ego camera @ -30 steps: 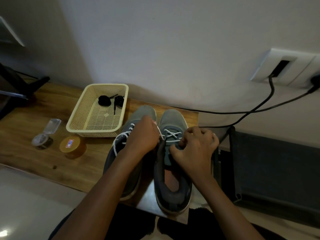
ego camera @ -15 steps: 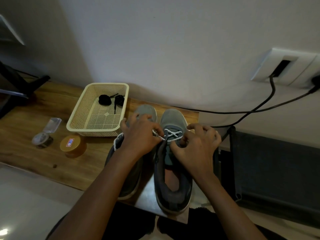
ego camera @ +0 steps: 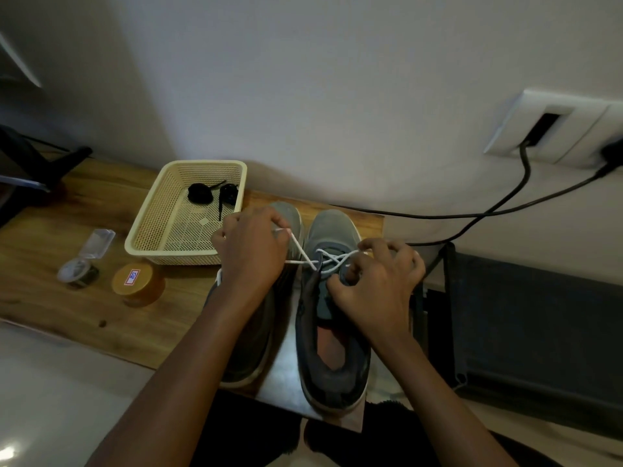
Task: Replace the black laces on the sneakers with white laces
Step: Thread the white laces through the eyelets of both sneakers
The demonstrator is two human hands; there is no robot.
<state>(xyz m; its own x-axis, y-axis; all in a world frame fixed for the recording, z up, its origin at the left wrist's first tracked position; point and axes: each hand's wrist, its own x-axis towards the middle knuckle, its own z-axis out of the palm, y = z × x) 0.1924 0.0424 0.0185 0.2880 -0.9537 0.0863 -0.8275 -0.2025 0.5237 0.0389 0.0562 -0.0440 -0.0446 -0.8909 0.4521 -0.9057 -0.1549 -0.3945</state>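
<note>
I see the left hand (ego camera: 251, 254) pinching the white lace (ego camera: 296, 243) taut; the right hand (ego camera: 377, 288) (fingers (ego camera: 371, 245) curled) pinches its other end.

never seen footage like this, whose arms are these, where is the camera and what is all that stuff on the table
There is no machine here. These are one person's two bare arms, filmed by a single wide-angle camera worn on their head and looking down. A left-hand sneaker and a right-hand sneaker, both grey, stand on a wooden table. The left hand pinches one end of a white lace. The right hand pinches the lace at the right-hand sneaker's eyelets. To the left are a cream basket holding rolled black laces, an orange-lidded jar and a small flip-top container.
</note>
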